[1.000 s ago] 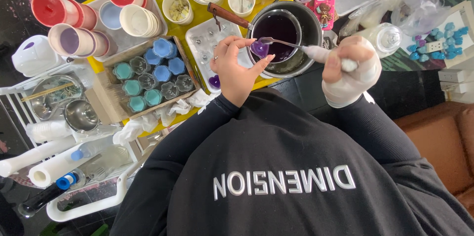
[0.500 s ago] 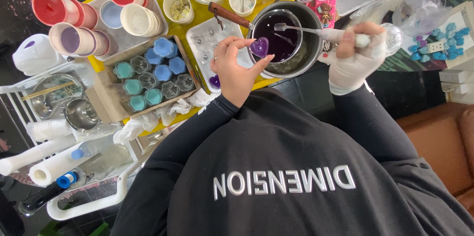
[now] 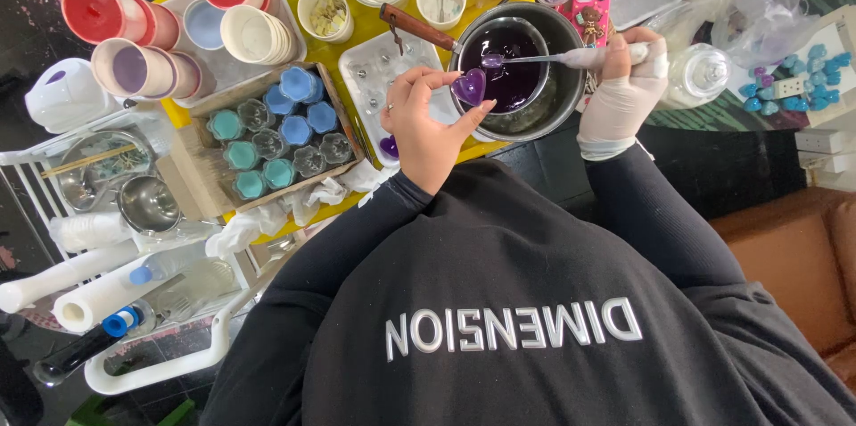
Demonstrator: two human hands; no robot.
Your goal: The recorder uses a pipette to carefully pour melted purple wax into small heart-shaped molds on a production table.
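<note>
The left hand pinched a heart mould of purple wax at the pot's rim. The gloved right hand gripped a spoon over the wax — filling seemed underway; next called for a level, steady mould.

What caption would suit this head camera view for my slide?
Bare left hand holds a purple heart-shaped mould while the gloved right hand dips a metal spoon into a metal pot of purple liquid.
</note>
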